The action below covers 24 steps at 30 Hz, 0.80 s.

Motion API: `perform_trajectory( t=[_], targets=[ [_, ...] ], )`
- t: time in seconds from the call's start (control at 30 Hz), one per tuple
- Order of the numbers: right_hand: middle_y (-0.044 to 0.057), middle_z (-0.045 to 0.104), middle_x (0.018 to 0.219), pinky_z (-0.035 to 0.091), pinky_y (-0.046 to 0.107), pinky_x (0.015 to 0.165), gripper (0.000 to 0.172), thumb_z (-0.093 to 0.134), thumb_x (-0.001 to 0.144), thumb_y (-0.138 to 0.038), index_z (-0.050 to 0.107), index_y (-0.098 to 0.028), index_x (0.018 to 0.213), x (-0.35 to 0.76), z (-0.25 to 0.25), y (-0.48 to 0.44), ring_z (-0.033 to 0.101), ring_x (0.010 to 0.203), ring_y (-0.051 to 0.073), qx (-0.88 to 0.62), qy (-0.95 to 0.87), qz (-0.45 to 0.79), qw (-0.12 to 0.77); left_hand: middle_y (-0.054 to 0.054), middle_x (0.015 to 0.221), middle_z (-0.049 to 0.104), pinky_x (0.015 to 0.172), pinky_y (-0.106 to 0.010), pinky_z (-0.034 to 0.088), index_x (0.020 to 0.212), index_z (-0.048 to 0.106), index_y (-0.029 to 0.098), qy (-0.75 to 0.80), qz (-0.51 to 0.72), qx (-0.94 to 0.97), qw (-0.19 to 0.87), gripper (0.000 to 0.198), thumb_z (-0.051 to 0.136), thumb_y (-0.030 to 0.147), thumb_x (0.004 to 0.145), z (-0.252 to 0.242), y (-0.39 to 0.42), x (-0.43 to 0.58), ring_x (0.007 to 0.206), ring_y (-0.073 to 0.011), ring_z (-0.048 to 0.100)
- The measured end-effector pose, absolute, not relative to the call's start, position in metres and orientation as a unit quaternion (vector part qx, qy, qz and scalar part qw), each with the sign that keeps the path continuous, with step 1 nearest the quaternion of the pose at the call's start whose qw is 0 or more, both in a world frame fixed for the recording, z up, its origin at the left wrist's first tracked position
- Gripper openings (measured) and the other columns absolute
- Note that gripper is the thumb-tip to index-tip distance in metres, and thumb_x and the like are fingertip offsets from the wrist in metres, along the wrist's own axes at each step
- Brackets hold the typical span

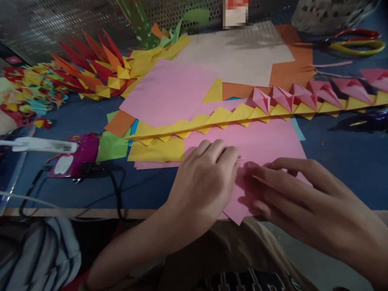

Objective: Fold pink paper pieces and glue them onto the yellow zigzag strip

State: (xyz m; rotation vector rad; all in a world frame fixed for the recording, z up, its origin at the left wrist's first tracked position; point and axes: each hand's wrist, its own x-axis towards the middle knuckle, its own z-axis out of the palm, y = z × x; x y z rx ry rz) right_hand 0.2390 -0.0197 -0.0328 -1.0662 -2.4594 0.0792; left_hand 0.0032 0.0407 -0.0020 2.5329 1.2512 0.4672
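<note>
My left hand point(206, 178) lies palm down on a small pink paper square point(238, 210) at the near table edge, fingers curled over its left part. Beside it, my right hand point(291, 190) has its fingers stretched flat across the right part of the same paper, pressing a fold. The paper's lower corner hangs over the edge. It rests on a larger pink sheet point(260, 141). Just behind my hands runs a long chain of folded yellow paper triangles point(212, 119), topped on its right half by folded pink pieces point(303, 97).
Yellow point(157, 151), orange and green sheets lie at left. A magenta device point(75, 155) with black cable sits near the left edge. Spiky red-orange-yellow folded pieces point(97, 68) stand at the back left. Scissors point(357, 42) lie far right. A large pale sheet point(239, 56) is behind.
</note>
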Motion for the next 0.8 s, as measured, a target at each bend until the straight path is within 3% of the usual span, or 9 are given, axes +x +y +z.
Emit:
perform_trajectory(
  t=[0.13,0.27,0.5,0.63,0.8],
  targets=[
    [0.008,0.074,0.14,0.056,0.055,0.102,0.043,0.073,0.101,-0.029,0.07,-0.011,0.14,0.238,-0.032,-0.021,0.067,0.121,0.034,-0.37,-0.907,-0.032,0.199,-0.004,0.112,0.071,0.093,-0.042,0.055,0.113,0.072,0.02,0.395,0.184,0.892,0.119,0.014,0.063,0.013,0.106,-0.006,0.039,-0.005,0.104,-0.0231,0.065],
    [0.008,0.072,0.146,0.054,0.056,0.107,0.041,0.073,0.101,-0.025,0.07,-0.012,0.14,0.241,-0.033,-0.024,0.067,0.126,0.034,-0.38,-0.902,0.002,0.203,-0.005,0.117,0.075,0.095,-0.041,0.057,0.12,0.074,0.016,0.339,0.216,0.91,0.102,0.019,0.059,0.013,0.109,-0.01,0.034,-0.014,0.106,-0.0224,0.066],
    [0.01,0.052,0.169,0.054,0.059,0.108,0.038,0.077,0.095,-0.019,0.073,-0.013,0.133,0.244,-0.037,-0.024,0.057,0.141,0.042,-0.367,-0.911,-0.001,0.19,-0.004,0.118,0.079,0.096,-0.039,0.059,0.119,0.076,0.014,0.316,0.207,0.923,0.075,0.016,0.065,0.014,0.108,-0.011,0.031,-0.019,0.108,-0.0214,0.069],
    [0.011,0.051,0.169,0.049,0.062,0.116,0.046,0.074,0.097,-0.017,0.068,-0.013,0.142,0.244,-0.038,-0.022,0.056,0.145,0.041,-0.359,-0.916,0.023,0.179,-0.007,0.126,0.08,0.099,-0.039,0.06,0.125,0.073,0.009,0.29,0.218,0.926,0.102,0.021,0.059,0.013,0.11,-0.011,0.032,-0.025,0.114,-0.0225,0.067],
    [0.011,0.046,0.172,0.052,0.057,0.107,0.058,0.077,0.096,-0.02,0.062,-0.008,0.15,0.244,-0.038,-0.021,0.057,0.14,0.039,-0.349,-0.914,-0.007,0.206,-0.004,0.13,0.08,0.1,-0.037,0.058,0.13,0.072,0.011,0.293,0.214,0.925,0.113,0.024,0.055,0.013,0.112,-0.011,0.028,-0.032,0.115,-0.022,0.067]
  ],
)
